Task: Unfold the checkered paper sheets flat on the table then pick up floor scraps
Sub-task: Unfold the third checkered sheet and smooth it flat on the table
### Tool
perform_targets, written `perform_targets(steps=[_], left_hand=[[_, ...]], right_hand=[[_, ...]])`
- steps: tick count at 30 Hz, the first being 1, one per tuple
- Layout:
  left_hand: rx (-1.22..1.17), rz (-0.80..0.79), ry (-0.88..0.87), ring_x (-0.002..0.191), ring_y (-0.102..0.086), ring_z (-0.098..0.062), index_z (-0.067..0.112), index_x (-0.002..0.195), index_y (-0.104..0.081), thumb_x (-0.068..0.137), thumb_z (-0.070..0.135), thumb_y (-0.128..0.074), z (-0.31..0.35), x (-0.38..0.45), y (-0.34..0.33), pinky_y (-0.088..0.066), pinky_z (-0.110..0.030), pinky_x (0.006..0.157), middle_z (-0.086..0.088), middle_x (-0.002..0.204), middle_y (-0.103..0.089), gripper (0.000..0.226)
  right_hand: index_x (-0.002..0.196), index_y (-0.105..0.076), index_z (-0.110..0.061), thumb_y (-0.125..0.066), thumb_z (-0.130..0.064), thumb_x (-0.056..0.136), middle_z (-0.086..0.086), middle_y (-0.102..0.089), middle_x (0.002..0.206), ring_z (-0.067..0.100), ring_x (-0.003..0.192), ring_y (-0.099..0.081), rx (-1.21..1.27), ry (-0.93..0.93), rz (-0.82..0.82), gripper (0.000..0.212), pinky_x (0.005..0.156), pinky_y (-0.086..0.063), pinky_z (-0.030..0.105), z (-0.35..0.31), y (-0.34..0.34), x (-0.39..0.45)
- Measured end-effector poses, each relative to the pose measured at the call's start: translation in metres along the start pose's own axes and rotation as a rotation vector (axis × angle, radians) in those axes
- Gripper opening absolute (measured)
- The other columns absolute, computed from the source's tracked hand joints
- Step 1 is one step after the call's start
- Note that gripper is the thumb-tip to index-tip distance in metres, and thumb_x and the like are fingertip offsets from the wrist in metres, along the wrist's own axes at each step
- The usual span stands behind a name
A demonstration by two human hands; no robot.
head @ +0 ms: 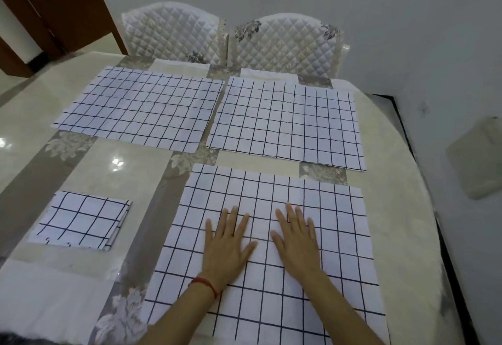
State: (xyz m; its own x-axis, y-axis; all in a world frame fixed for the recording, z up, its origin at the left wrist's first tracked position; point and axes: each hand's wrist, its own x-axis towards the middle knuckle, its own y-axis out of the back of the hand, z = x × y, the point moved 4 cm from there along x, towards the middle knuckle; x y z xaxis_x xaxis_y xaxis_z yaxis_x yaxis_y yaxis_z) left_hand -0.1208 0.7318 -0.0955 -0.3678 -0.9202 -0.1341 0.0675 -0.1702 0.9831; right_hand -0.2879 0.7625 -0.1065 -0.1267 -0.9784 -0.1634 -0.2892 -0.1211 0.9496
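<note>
Three white sheets with a dark grid lie unfolded on the table. One sheet (141, 108) is at the far left, one sheet (288, 124) at the far right, and the near sheet (339, 236) lies in front of me. My left hand (228, 247) and my right hand (298, 241) press flat on the near sheet, side by side, fingers straight and spread. A fourth checkered sheet (81, 219) lies folded into a small square at the near left, apart from both hands.
The table (114, 162) has a glossy cover with beige and floral bands. Two quilted white chairs (173, 35) (288, 43) stand at its far edge. A wooden door frame (54, 5) is at the upper left. The table's right edge curves near a grey wall.
</note>
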Motion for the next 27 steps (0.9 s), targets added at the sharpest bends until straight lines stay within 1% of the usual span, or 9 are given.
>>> perform_targets(steps=[2,7,11,14,17,19,23,25,27], left_hand=[[-0.001,-0.02,0.009,0.136,-0.035,-0.028,0.023,0.14,-0.037,0.09,0.061,-0.009,-0.008,-0.005,-0.005,0.004,-0.043,0.111,-0.005,0.149,-0.036,0.068],[-0.044,0.021,0.005,0.139,-0.014,-0.021,0.021,0.142,-0.032,0.09,0.061,-0.013,-0.015,-0.013,-0.003,0.006,-0.044,0.111,-0.007,0.151,-0.031,0.068],[-0.032,0.026,-0.031,0.139,-0.026,-0.026,0.02,0.139,-0.036,0.094,0.052,-0.007,0.003,-0.007,0.005,-0.001,-0.045,0.111,-0.007,0.147,-0.04,0.063],[-0.017,-0.02,-0.056,0.134,-0.038,-0.028,0.019,0.138,-0.039,0.093,0.053,-0.005,0.013,-0.009,-0.003,-0.006,-0.047,0.109,-0.007,0.146,-0.04,0.066],[-0.001,-0.025,-0.065,0.137,-0.033,-0.028,0.02,0.141,-0.033,0.092,0.057,-0.011,0.011,-0.01,-0.01,-0.007,-0.049,0.109,-0.006,0.149,-0.035,0.066],[0.008,-0.007,-0.078,0.138,-0.03,-0.029,0.02,0.143,-0.029,0.091,0.058,-0.016,0.01,-0.01,-0.011,-0.006,-0.049,0.109,-0.005,0.151,-0.031,0.065],[0.003,0.009,-0.089,0.139,-0.026,-0.03,0.02,0.144,-0.026,0.091,0.058,-0.017,0.01,-0.011,-0.011,-0.006,-0.049,0.109,-0.005,0.152,-0.027,0.066],[0.005,0.023,-0.095,0.14,-0.026,-0.03,0.02,0.144,-0.026,0.091,0.058,-0.02,0.01,-0.011,-0.012,-0.007,-0.049,0.109,-0.005,0.153,-0.026,0.066],[0.006,0.026,-0.094,0.139,-0.026,-0.03,0.02,0.144,-0.026,0.09,0.057,-0.024,0.011,-0.01,-0.013,-0.007,-0.049,0.109,-0.006,0.152,-0.026,0.065]], right_hand=[[0.146,0.002,-0.032,-0.017,-0.051,0.096,-0.005,0.01,0.158,0.013,0.144,0.016,-0.007,-0.003,-0.01,0.057,0.116,0.013,0.036,0.002,0.001,0.0],[0.146,0.003,-0.031,-0.016,-0.05,0.096,-0.008,0.018,0.153,0.012,0.14,0.021,-0.026,-0.04,0.022,0.057,0.116,0.014,0.04,-0.002,0.004,-0.004],[0.147,-0.011,-0.028,-0.022,-0.04,0.098,-0.008,0.002,0.155,0.014,0.141,0.012,0.018,0.098,0.127,0.052,0.116,0.009,0.038,-0.03,0.01,0.004],[0.146,-0.019,-0.025,-0.026,-0.036,0.097,-0.002,-0.012,0.157,0.022,0.145,0.0,-0.007,0.227,0.071,0.051,0.114,0.012,0.036,-0.04,0.003,0.011],[0.146,-0.017,-0.029,-0.026,-0.042,0.097,-0.005,-0.01,0.157,0.02,0.146,-0.004,-0.061,0.322,-0.004,0.052,0.116,0.008,0.037,-0.025,0.001,0.026],[0.147,-0.01,-0.031,-0.023,-0.045,0.097,-0.006,-0.002,0.158,0.016,0.146,0.002,-0.079,0.163,0.008,0.053,0.117,0.005,0.04,0.009,0.008,0.043],[0.148,-0.007,-0.023,-0.021,-0.043,0.097,0.004,-0.002,0.159,0.022,0.146,0.003,0.062,-0.456,0.107,0.056,0.118,0.001,0.049,0.073,0.034,0.047],[0.147,-0.013,-0.017,-0.026,-0.04,0.097,0.008,-0.007,0.158,0.025,0.146,-0.003,0.061,-0.422,0.203,0.056,0.118,-0.002,0.051,0.051,0.034,0.038],[0.147,-0.011,-0.024,-0.026,-0.043,0.097,0.001,-0.002,0.158,0.02,0.146,0.001,0.066,-0.124,0.17,0.056,0.116,0.003,0.044,0.005,0.017,0.024]])
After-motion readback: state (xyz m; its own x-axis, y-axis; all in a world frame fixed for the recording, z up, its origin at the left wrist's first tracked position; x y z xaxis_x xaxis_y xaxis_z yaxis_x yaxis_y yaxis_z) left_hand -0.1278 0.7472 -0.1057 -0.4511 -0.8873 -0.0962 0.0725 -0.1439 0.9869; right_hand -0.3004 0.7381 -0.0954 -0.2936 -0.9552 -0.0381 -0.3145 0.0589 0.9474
